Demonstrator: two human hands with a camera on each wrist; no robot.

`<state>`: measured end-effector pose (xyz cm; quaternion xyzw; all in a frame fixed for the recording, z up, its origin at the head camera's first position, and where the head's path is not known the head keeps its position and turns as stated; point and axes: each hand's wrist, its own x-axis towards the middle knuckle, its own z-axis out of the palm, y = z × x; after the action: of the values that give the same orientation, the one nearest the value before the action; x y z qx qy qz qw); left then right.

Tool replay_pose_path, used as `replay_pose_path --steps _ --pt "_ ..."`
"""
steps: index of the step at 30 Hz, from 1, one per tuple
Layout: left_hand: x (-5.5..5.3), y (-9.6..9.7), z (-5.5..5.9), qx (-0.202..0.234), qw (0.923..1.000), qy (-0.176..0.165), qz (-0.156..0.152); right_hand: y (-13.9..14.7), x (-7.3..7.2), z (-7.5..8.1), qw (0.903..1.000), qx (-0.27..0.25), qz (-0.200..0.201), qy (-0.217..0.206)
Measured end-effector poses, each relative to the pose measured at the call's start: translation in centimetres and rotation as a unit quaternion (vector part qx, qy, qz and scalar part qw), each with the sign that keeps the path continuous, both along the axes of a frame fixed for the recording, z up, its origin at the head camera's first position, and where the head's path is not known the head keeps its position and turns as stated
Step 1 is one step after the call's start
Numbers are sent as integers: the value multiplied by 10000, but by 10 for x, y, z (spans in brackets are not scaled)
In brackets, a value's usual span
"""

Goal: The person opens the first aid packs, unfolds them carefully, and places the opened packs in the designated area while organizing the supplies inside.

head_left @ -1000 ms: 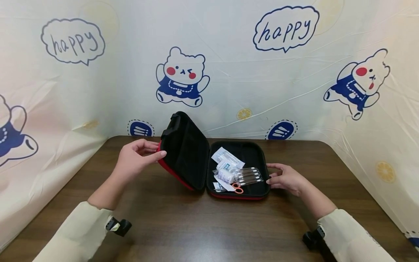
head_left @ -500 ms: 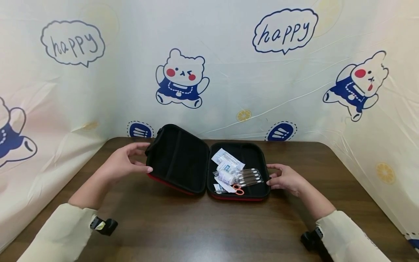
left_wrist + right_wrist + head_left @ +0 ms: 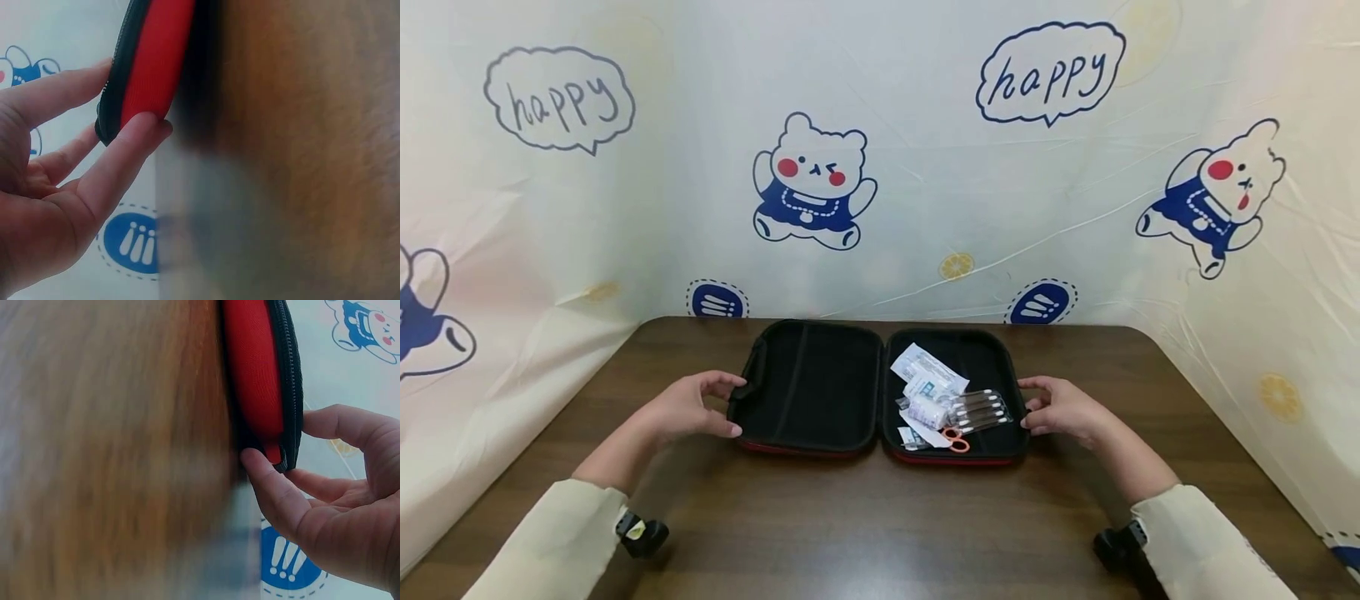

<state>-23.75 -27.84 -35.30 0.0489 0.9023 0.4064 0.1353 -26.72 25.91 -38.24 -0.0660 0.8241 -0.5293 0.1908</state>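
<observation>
A first-aid case (image 3: 820, 392) lies unfolded on the table, black inside with a red, zip-edged shell. My left hand (image 3: 688, 410) is at the lid's left edge; in the left wrist view its thumb (image 3: 125, 156) presses the red side while the fingers reach the zip edge. With thumb and fingers, my right hand (image 3: 1063, 408) grips the right edge of the other half, its red shell (image 3: 253, 369) showing in the right wrist view. That half holds white packets (image 3: 928, 364), a bandage roll (image 3: 927, 412), cotton swabs (image 3: 979, 411) and orange-handled scissors (image 3: 956, 439).
The brown wooden table (image 3: 880, 525) carries the case near its far side. A white printed cloth (image 3: 917, 200) hangs behind the table and along both sides. Dark wrist cameras, left (image 3: 642, 534) and right (image 3: 1118, 546), sit at the sleeves.
The lid has swung down to the left from a raised tilt and now lies about flat. My left hand lowered with it; the right hand stayed at its edge.
</observation>
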Motion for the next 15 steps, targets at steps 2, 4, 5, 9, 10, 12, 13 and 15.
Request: replay_pose_path --steps 2,4,5,9,10,12,13,15 --pt "3 2 -3 49 9999 -89 1 4 2 1 9999 66 96 35" --pt "5 6 -7 102 9999 -136 -33 9 4 2 9998 123 173 66" --pt "6 7 -9 113 9998 -148 -46 11 5 3 9997 171 184 76" --pt "12 13 -15 166 9997 -195 -54 19 9 5 9985 439 279 170" --pt "13 15 -16 180 9996 -212 -53 21 9 6 9980 495 334 202" --pt "16 17 -17 237 9994 -233 -63 24 11 7 9969 588 446 256" --pt "18 19 -18 279 9993 -252 -72 26 12 7 9966 604 499 270" --pt "21 22 -19 338 9990 -260 -114 30 14 8 9962 584 587 257"
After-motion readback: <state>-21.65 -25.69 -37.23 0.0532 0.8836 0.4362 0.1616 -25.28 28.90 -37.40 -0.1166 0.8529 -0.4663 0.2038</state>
